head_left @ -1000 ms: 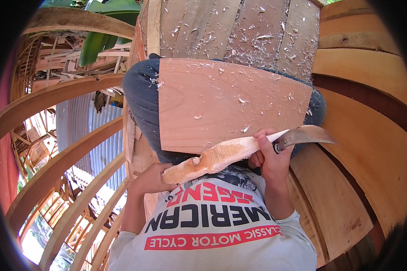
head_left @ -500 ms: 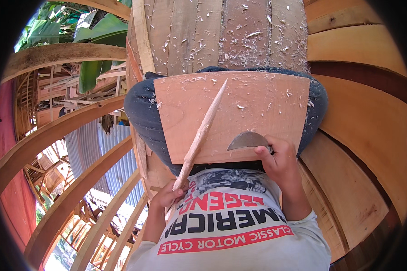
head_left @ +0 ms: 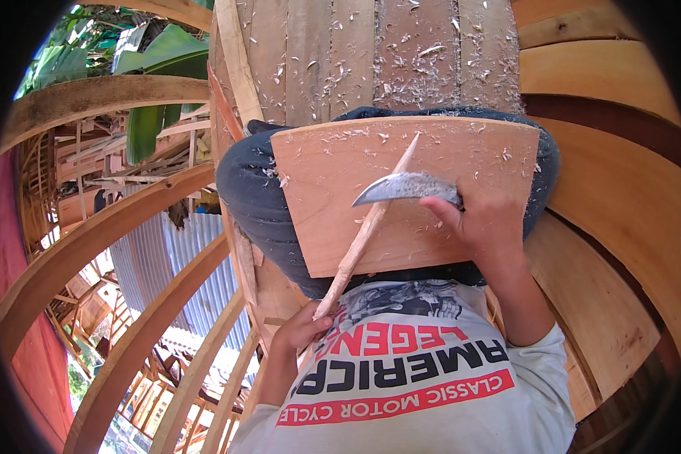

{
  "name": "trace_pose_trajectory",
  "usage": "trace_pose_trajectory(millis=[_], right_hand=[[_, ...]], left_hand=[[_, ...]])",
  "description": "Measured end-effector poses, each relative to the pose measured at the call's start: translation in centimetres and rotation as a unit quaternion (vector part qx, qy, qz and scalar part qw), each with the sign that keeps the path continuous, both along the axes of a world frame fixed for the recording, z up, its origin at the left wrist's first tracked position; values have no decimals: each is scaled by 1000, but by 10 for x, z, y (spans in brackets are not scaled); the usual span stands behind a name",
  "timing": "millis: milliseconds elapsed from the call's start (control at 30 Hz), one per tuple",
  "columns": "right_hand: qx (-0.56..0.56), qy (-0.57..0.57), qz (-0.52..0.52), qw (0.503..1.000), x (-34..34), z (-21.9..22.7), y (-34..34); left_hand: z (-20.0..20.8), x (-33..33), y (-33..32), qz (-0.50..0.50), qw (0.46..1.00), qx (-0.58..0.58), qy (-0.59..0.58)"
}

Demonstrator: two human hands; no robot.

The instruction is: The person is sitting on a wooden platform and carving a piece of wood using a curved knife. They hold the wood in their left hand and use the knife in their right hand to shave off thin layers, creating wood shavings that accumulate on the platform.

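Note:
My left hand (head_left: pixel 303 327) is closed round the lower end of a pale, whittled wooden stick (head_left: pixel 360 244). The stick slants up to the right over a flat wooden board (head_left: pixel 310 181) lying across my lap, and its far end narrows to a point. In my right hand (head_left: pixel 490 216) is a curved knife (head_left: pixel 408 186), its handle mostly hidden by my fingers. The blade points left and crosses over the stick's upper part; whether it touches the wood I cannot tell. Small shavings are scattered on the board.
Beyond my knees, a plank floor (head_left: pixel 306 68) is strewn with wood shavings. Curved wooden slats (head_left: pixel 121 193) with gaps run along the left, with corrugated metal sheets (head_left: pixel 197 261) below them. Wide wooden boards (head_left: pixel 613 204) rise on the right. Green leaves hang at the far left.
My right hand has moved up and away from me, bringing the knife from the board's near edge to across the stick. The stick's tip now lies further right.

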State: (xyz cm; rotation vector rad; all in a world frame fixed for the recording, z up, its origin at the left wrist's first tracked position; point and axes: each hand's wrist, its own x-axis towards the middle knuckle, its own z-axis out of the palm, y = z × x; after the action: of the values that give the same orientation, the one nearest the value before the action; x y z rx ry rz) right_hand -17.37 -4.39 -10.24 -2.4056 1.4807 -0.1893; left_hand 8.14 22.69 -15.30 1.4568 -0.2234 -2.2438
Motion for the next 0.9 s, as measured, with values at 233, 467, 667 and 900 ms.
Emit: trace_pose_trajectory(millis=[233, 467, 667, 900], right_hand=[[20, -29, 5, 999, -3, 24, -4], [-30, 4, -28, 999, -8, -1, -9], [26, -20, 49, 998, -2, 16, 8], [-50, 12, 10, 999, -7, -6, -4]], left_hand=[[-1, 1, 0, -4, 1000, -14, -6], [-4, 0, 6, 26, 999, 43, 18], [-8, 5, 2, 14, 998, 52, 43], [-4, 1, 2, 55, 995, 61, 64]])
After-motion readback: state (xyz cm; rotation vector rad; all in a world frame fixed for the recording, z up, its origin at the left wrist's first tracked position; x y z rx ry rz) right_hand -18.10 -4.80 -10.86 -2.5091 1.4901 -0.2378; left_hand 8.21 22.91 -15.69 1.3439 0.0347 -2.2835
